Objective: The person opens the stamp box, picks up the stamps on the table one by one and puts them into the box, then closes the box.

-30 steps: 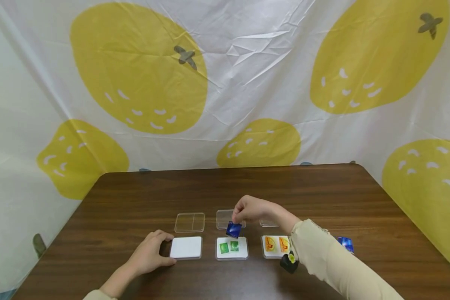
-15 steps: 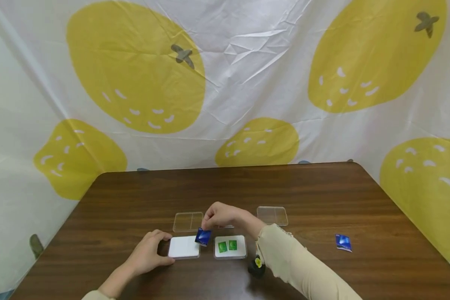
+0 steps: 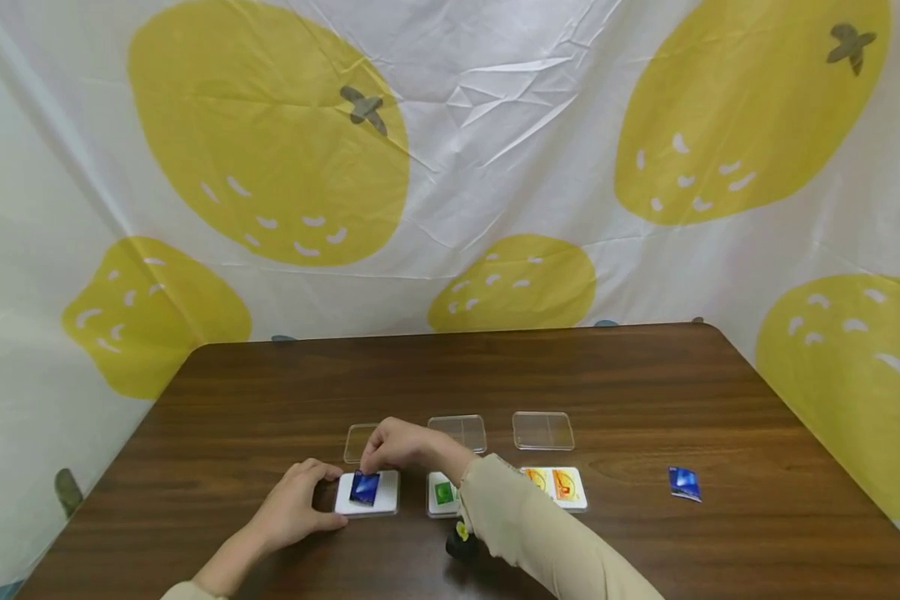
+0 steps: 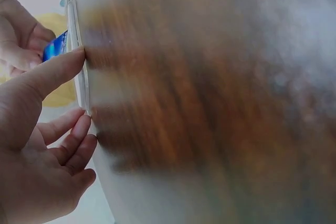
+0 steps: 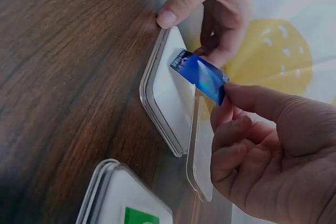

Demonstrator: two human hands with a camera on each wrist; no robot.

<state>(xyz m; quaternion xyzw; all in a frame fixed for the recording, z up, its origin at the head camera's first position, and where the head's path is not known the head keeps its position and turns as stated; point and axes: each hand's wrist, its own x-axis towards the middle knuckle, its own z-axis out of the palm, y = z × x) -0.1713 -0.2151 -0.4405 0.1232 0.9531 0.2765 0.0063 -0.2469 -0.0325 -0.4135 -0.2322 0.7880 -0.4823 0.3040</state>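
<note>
My right hand (image 3: 401,444) pinches the top edge of a small blue glossy packet (image 3: 364,488) between thumb and fingertips. The packet slants over the white top of the left flat clear plastic case (image 5: 168,85), with its lower edge right at the surface. My left hand (image 3: 297,507) grips this case at its left end, thumb at the near corner and fingers at the far corner. In the left wrist view the case (image 4: 79,77) shows edge-on between left thumb and fingers. A middle case (image 3: 433,495) bears green squares, partly hidden by the right sleeve.
A right case (image 3: 579,490) with orange squares stands beyond the sleeve. Behind the cases lie clear lids (image 3: 543,431), the left one partly behind my right hand. Another blue packet (image 3: 685,483) lies at the right of the wooden table (image 3: 615,371). A lemon-print cloth (image 3: 495,167) hangs behind.
My right hand has carried the blue packet leftward from above the middle case and lowered it onto the left case. My left hand has stayed at the left case.
</note>
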